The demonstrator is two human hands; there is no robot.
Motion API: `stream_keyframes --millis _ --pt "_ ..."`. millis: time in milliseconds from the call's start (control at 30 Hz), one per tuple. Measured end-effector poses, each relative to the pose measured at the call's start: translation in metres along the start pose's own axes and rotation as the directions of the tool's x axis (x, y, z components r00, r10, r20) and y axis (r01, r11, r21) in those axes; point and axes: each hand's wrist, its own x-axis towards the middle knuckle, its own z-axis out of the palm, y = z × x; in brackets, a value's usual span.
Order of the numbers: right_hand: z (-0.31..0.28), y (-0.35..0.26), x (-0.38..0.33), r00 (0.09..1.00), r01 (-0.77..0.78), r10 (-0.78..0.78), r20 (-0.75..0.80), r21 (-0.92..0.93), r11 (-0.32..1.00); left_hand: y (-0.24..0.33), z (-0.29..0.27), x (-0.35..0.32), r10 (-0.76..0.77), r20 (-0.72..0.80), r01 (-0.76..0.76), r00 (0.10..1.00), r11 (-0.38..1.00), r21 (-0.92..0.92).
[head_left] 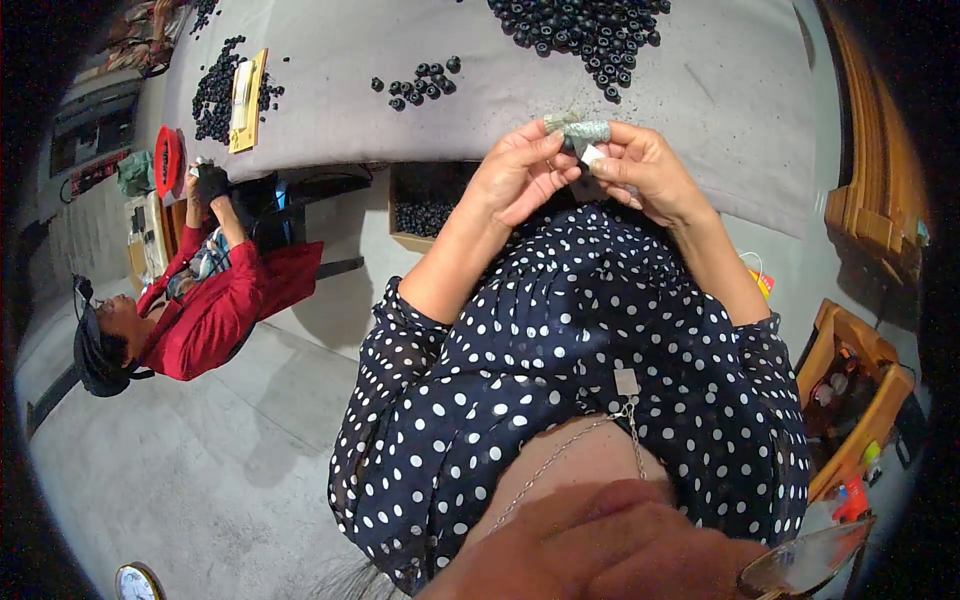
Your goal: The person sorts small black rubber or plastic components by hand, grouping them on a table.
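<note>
Both my hands meet over the near edge of the grey-covered table, their fingertips almost touching. My left hand (524, 172) is closed in a pinch on a small dark piece, mostly hidden by the fingers; its kind does not show. My right hand (648, 172) is closed too, with a small white piece (592, 154) pinched by the thumb. Greyish wrapping covers the right index fingertip (588, 131), and a similar wrap sits on the left one. Just beyond lies a large pile of small black ring-shaped parts (580, 30). A smaller group of the rings (416, 84) is to its left.
Left along the grey tablecloth (330, 110) are another heap of black parts (213, 100) and a yellow board (248, 100). A co-worker in red (215, 300) sits there. Under the table stands a box of black parts (420, 218). Wooden furniture (850, 400) stands at right.
</note>
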Motion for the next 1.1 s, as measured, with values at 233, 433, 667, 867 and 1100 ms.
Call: stream_keyframes --millis 233,433,667,867,1100 --pt "0.009 -0.005 -0.004 1.000 0.009 -0.011 -0.028 -0.053 0.999 0.003 0.001 0.000 0.026 0.007 -0.026 1.000 0.999 0.019" --pt "0.007 -0.006 -0.005 1.000 -0.004 0.004 0.014 -0.002 1.000 0.003 0.004 -0.001 0.035 0.007 -0.035 0.999 0.999 0.040" --pt "0.004 -0.002 -0.003 0.999 -0.016 0.014 0.035 0.042 0.999 0.004 0.005 -0.004 0.048 0.015 -0.049 0.999 0.994 0.094" --pt "0.002 0.004 0.000 1.000 -0.010 0.009 0.016 0.116 0.993 0.003 0.000 -0.003 0.022 0.030 -0.024 0.999 0.995 0.094" --pt "-0.013 -0.005 -0.014 0.988 0.059 -0.055 -0.143 0.023 0.998 0.053 -0.029 0.008 0.701 0.363 -0.128 0.615 -0.365 0.922"
